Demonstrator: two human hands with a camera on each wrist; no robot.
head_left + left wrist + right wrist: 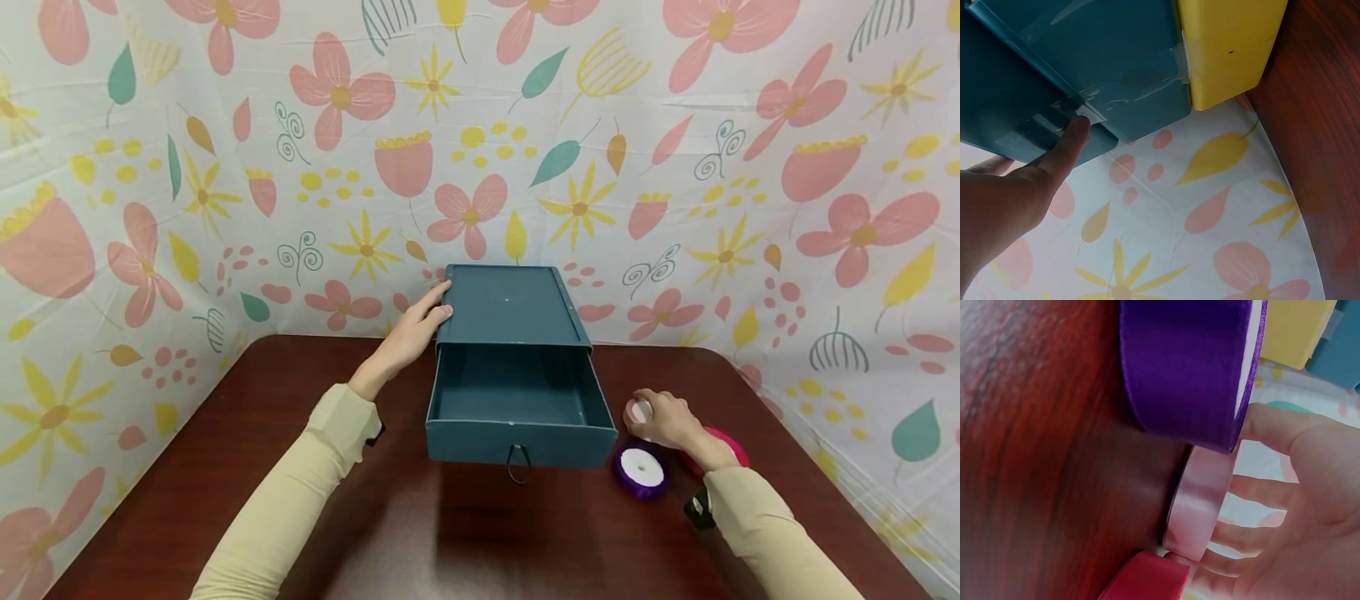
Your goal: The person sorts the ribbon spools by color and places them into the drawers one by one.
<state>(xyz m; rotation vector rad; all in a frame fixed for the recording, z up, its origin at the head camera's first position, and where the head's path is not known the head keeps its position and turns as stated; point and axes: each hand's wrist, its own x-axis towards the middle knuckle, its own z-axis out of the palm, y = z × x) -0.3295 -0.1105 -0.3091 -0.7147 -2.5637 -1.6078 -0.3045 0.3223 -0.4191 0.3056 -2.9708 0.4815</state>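
Observation:
A teal drawer box point(510, 304) stands at the middle of the table with its drawer point(517, 443) pulled out; the drawer's inside looks bare. My left hand point(411, 333) rests against the box's left side, fingers fairly straight; its thumb point(1075, 134) touches the edge in the left wrist view. To the right of the drawer, my right hand point(667, 422) grips a pink ribbon spool point(1197, 500) by its rim, low at the table. Nearer me lies a purple ribbon spool point(641, 471). A red ribbon spool point(731, 446) is partly hidden beneath the right hand and wrist.
A yellow box point(1229, 50) sits under the teal one, hidden in the head view. A dark loop handle point(518, 465) hangs from the drawer front. The brown table point(315, 517) meets a flower-patterned cloth point(480, 150) behind and at both sides.

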